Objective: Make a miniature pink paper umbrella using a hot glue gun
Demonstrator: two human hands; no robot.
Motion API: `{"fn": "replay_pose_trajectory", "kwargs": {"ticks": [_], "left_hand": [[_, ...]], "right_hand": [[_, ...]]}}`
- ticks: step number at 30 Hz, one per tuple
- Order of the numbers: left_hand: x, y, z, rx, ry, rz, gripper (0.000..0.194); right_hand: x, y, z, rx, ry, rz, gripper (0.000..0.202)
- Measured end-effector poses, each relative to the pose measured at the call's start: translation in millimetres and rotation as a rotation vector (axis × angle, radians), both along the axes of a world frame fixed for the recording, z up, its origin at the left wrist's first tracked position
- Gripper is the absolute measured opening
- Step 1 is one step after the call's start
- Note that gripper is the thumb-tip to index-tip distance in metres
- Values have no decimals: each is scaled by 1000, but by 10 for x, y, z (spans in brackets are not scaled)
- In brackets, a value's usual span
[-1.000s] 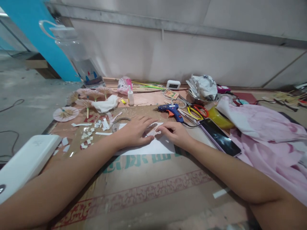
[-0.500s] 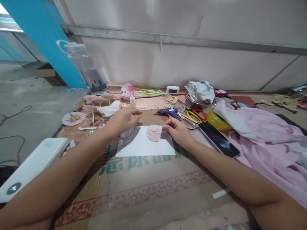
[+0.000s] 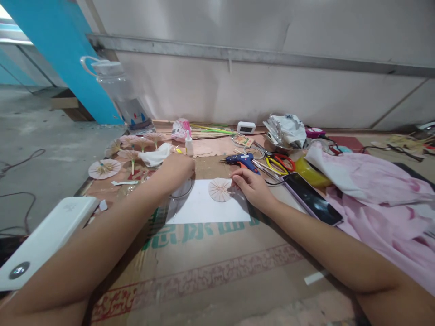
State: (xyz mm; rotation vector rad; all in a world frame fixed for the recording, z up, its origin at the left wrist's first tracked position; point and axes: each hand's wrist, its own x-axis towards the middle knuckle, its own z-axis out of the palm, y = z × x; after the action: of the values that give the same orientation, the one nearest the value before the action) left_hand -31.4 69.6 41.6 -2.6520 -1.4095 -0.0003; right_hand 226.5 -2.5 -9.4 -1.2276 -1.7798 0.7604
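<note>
My right hand [image 3: 250,184] pinches the right edge of a small round paper umbrella top [image 3: 219,189] with thin ribs spreading from its middle. The disc is over a white sheet of paper [image 3: 207,213]. My left hand [image 3: 181,170] is curled above the sheet's upper left corner, its fingertips hidden beneath it; whatever it may hold cannot be seen. Partly under that hand lies a clear round dish [image 3: 181,194]. Just beyond it stand a white dropper bottle [image 3: 189,144] and a crumpled white tissue [image 3: 154,156].
Several small paper umbrellas [image 3: 104,168] are at the left. A blue glue gun [image 3: 239,160], scissors [image 3: 277,165] and a phone [image 3: 312,199] lie right, near pink cloth [image 3: 367,181]. A white power bank [image 3: 50,240] and a large water bottle [image 3: 124,97] flank the left edge.
My left hand has turned over and curled, moving slightly down and left; its fingers were stretched out before. My right hand keeps its pinch on the paper umbrella top.
</note>
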Motion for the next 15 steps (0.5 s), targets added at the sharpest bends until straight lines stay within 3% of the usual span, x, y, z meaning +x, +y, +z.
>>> {"fn": "replay_pose_trajectory", "kwargs": {"ticks": [5, 11, 15], "left_hand": [[220, -28, 14, 11, 96, 71, 23], [232, -31, 3, 5, 95, 112, 21], [230, -137, 10, 6, 13, 61, 23]], "right_hand": [[3, -27, 73, 38, -22, -1, 24], [256, 133, 367, 315, -483, -88, 11], [494, 316, 296, 215, -579, -200, 24]]}}
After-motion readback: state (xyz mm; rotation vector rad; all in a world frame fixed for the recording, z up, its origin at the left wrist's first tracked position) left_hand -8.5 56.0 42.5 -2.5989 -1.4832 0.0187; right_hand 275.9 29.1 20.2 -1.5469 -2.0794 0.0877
